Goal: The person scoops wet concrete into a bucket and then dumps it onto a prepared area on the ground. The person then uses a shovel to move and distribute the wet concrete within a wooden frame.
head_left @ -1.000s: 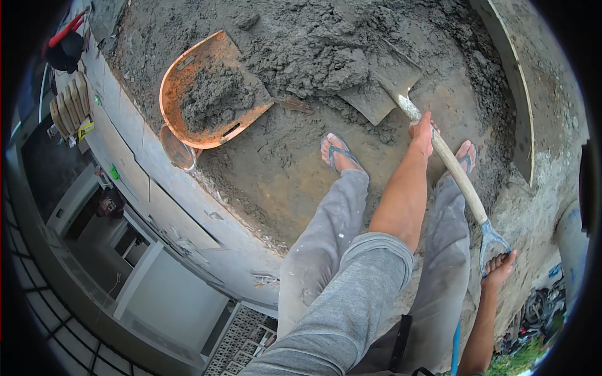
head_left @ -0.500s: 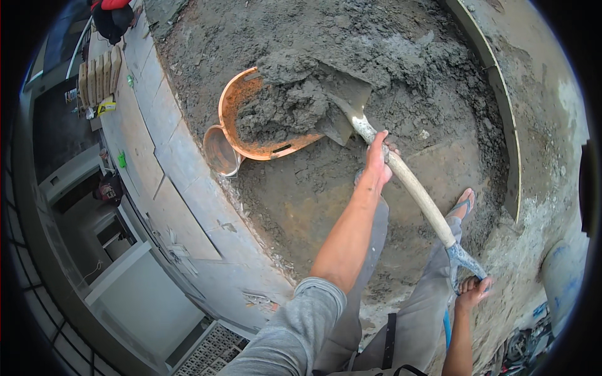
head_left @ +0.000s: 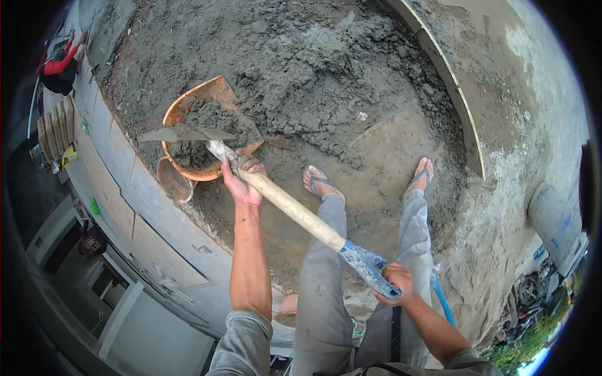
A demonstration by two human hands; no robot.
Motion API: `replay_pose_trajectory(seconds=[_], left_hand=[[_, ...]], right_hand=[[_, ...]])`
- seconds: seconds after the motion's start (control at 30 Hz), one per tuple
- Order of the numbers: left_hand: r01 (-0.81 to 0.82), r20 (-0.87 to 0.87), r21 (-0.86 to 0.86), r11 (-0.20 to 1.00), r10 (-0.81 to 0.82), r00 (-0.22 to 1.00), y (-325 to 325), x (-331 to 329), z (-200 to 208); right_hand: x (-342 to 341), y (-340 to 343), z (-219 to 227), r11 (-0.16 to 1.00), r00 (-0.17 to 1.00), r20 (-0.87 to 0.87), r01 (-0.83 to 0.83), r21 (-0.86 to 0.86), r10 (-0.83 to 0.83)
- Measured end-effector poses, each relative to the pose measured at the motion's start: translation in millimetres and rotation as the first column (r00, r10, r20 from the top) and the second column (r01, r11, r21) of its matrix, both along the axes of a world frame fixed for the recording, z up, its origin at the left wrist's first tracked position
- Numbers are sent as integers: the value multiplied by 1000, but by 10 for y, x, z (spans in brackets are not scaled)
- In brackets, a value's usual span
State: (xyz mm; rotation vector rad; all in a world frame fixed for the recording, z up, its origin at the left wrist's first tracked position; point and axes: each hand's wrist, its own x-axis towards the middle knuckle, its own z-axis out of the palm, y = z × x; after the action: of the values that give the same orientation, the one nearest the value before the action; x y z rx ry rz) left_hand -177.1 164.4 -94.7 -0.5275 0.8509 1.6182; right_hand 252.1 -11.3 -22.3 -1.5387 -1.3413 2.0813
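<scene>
A shovel [head_left: 290, 202] with a pale wooden shaft and a blue-stained grip lies slantwise in front of me. My left hand [head_left: 241, 177] is wrapped round the shaft close to the blade. At the other end, my right hand [head_left: 397, 283] is closed on the blue grip. The blade [head_left: 182, 134] is turned almost edge-on above an orange tub [head_left: 179, 106], hiding part of it. Wet grey mortar [head_left: 216, 116] lies in the tub. A smaller round bucket [head_left: 175, 182] stands against the tub's near left side.
A broad heap of wet mortar [head_left: 307, 75] spreads beyond my feet, bounded at right by a curved board [head_left: 442, 69]. Paving slabs [head_left: 119, 156] run along the left. Another person in red sleeves [head_left: 59, 66] crouches at far left near upright sacks [head_left: 56, 131].
The shovel has swung left and turned over above the tub; the mortar load is off its blade. My right hand has come inward, and my view has shifted right.
</scene>
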Motion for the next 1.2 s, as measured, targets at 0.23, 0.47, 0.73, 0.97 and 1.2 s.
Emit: replay_pose_trajectory(seconds=[0.23, 0.47, 0.73, 0.97, 1.2], left_hand=[[193, 304, -305, 933, -97, 948, 186, 2426, -992], [549, 593, -437, 712, -231, 771, 42, 5126, -1810], [458, 258, -432, 777, -381, 888, 1544, 2459, -3213], [353, -26, -431, 830, -403, 915, 1810, 946, -2414], [186, 93, -170, 968, -172, 981, 1530, 171, -785]], right_hand=[[1535, 636, 1048, 287, 306, 596, 949, -129, -742], [2907, 719, 788, 244, 142, 695, 969, 50, -705], [1272, 1644, -1377, 212, 185, 604, 977, -27, -775], [657, 1257, -2058, 505, 524, 323, 850, -147, -788], [327, 831, -753, 763, 741, 201, 645, 52, -640]])
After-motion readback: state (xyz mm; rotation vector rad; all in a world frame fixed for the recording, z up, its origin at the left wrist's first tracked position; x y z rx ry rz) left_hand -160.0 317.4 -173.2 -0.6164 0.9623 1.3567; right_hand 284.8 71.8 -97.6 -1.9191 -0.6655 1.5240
